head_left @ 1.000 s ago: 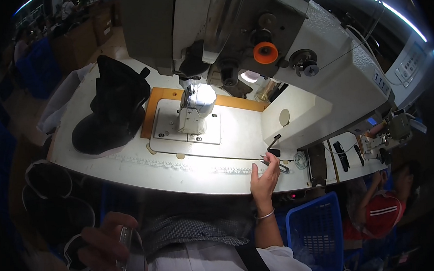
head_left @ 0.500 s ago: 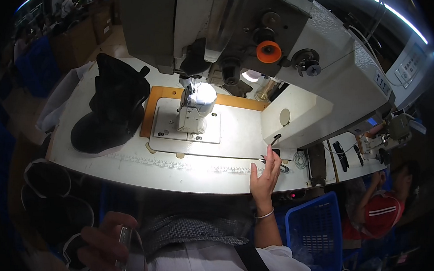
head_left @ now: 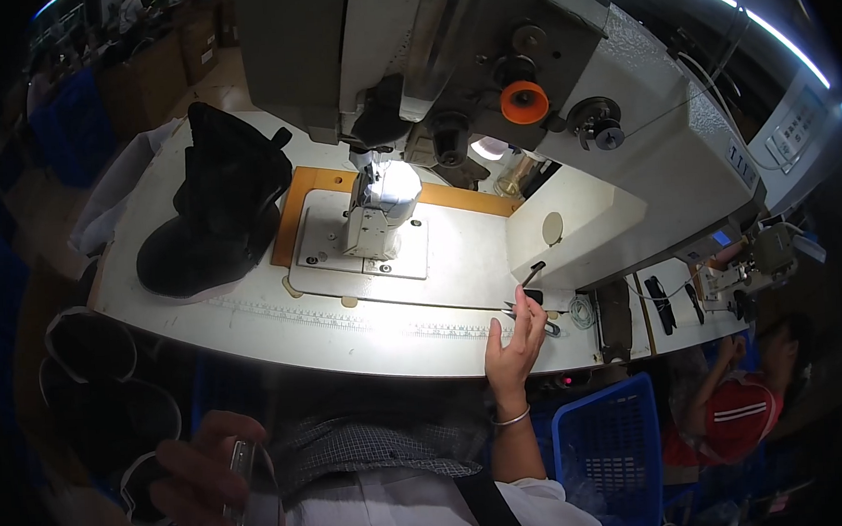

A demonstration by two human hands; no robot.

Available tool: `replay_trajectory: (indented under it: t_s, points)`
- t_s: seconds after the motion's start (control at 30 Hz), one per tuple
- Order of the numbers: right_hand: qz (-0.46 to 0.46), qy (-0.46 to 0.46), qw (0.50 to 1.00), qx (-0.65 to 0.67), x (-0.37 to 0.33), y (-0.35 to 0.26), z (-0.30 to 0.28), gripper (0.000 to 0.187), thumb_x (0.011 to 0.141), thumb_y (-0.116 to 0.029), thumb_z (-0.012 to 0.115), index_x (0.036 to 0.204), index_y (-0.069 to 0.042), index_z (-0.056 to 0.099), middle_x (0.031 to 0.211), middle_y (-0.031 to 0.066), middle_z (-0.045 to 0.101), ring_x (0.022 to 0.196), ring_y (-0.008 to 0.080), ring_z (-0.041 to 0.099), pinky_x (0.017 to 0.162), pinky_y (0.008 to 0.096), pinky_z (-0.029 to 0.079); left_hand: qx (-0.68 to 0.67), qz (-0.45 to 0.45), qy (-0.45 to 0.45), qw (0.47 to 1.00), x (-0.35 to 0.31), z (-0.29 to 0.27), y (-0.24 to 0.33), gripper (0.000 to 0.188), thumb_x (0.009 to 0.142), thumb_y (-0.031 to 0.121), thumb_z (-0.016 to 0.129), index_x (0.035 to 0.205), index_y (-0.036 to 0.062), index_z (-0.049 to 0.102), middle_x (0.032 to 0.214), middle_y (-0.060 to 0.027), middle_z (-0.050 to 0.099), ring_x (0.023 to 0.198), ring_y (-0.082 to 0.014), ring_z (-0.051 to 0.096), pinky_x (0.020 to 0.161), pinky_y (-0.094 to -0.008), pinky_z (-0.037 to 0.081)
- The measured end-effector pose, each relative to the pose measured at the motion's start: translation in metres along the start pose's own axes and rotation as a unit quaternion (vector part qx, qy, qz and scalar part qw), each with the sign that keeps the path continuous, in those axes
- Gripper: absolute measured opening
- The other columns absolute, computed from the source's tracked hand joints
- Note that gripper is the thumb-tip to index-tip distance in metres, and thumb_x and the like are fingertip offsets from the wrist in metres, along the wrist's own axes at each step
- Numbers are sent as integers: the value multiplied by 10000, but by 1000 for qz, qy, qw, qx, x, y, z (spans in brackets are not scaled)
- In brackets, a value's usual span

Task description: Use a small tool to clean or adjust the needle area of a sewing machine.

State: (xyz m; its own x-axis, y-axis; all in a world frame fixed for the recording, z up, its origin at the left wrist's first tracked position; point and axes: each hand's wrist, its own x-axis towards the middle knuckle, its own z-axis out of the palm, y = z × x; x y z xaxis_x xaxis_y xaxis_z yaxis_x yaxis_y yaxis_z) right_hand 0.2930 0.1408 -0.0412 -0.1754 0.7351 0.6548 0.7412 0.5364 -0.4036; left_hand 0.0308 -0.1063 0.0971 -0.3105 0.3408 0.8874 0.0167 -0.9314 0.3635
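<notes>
My right hand [head_left: 513,352] is at the table's front edge, its fingers stretched upward and the thumb apart. Partly hidden behind the fingers lie thread snips [head_left: 551,328], and I cannot tell whether the hand touches them. Close to the camera at lower left, dark and dim, my left hand [head_left: 203,474] has its fingers bent round a phone-like flat device [head_left: 248,500] with a shiny clear edge. A post-bed sewing machine [head_left: 379,212] stands lit in the middle of the white table [head_left: 388,354]. Black shoe-upper-like pieces [head_left: 211,213] stand to its left.
A ruler strip [head_left: 299,314] runs along the table front. A small black-handled tool [head_left: 534,274] rests by the machine's column. A blue basket [head_left: 593,397] is below, right. Dark rounded pieces [head_left: 94,350] hang at left. Another person [head_left: 738,403] in red sits at far right.
My right hand has shifted very slightly, its fingers a little lower. The left hand and the device it holds have hardly moved.
</notes>
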Motion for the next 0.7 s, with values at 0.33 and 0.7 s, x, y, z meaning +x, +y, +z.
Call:
replay_trajectory:
  t_s: [0.33, 0.7]
  points:
    - [-13, 0, 1000, -16, 2, -3, -1, 691, 806, -8, 683, 1458, -33, 456, 1230, 173, 503, 1096, 318, 534, 975, 420, 413, 2, -72, 1, 997, 1, -3, 10, 310, 914, 503, 662, 1012, 210, 633, 1027, -51, 508, 979, -194, 584, 965, -549, 482]
    - [6, -9, 1000, -5, 2, -3, -1, 737, 777, -28, 734, 1457, -41, 450, 1250, 174, 513, 1140, 346, 524, 1000, 444, 394, -5, -76, -4, 997, 5, -3, 14, 311, 907, 493, 675, 1019, 206, 635, 1043, -51, 521, 1042, -186, 574, 977, -551, 475]
